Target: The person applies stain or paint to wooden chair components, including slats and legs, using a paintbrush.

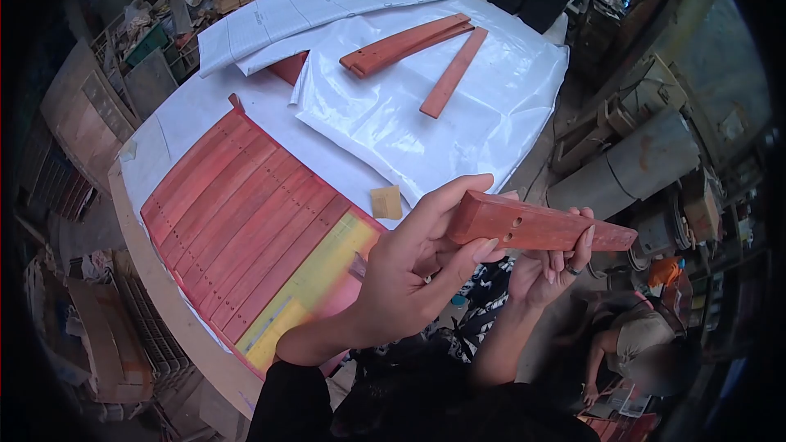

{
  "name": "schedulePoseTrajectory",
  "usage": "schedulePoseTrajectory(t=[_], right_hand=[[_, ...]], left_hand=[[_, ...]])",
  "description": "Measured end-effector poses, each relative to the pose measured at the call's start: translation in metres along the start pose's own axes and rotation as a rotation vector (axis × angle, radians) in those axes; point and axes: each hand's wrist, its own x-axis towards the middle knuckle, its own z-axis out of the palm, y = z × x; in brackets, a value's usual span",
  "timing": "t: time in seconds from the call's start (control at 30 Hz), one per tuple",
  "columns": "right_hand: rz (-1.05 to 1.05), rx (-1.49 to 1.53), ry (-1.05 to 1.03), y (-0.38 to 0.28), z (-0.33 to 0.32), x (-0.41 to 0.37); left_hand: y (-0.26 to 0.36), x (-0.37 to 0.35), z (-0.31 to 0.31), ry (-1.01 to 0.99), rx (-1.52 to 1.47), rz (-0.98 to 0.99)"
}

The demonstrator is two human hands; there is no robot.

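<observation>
Held plank (565,229), on near side of plastic sheet (499,82): red-coloured wood, smooth, semi-matt. Sheet itself: white plastic, v. glossy, wrinkled. Stacked planks (401,47) + thin strip (454,74) on sheet: red wood, smooth, fairly matt. Slats (237,205) L of sheet: red wood, grain visible, low sheen. Small tan square (386,203) by sheet's near edge: matt, paper or card, can't tell. Counter edge (135,205), far L of sheet: bare wood-like, matt.

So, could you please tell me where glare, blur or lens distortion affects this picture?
Head view: glare streaks the plastic sheet; head view: wide-lens distortion bows the table edge, with corners falling to black; head view: blur hides the co-worker's head at lower right, while the held slat is clear enough to show its holes.
</observation>
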Motion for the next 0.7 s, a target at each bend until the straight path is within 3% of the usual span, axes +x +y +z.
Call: schedulePoseTrajectory(t=[0.17, 0.37, 0.57, 0.7], right_hand=[[-0.013, 0.025, 0.054, 0.005, -0.003, -0.005], [-0.020, 0.048, -0.067, 0.005, -0.006, -0.008], [-0.042, 0.045, -0.032, 0.007, -0.006, -0.009], [-0.027, 0.014, -0.200, 0.002, -0.019, -0.009]], left_hand=[[0.001, -0.002, -0.001, -0.018, 0.068, -0.020], [0.001, 0.001, 0.002, 0.023, 0.029, 0.002], [0.003, 0.003, -0.002, 0.046, 0.045, 0.015], [-0.002, 0.002, -0.010, 0.001, 0.037, 0.035]])
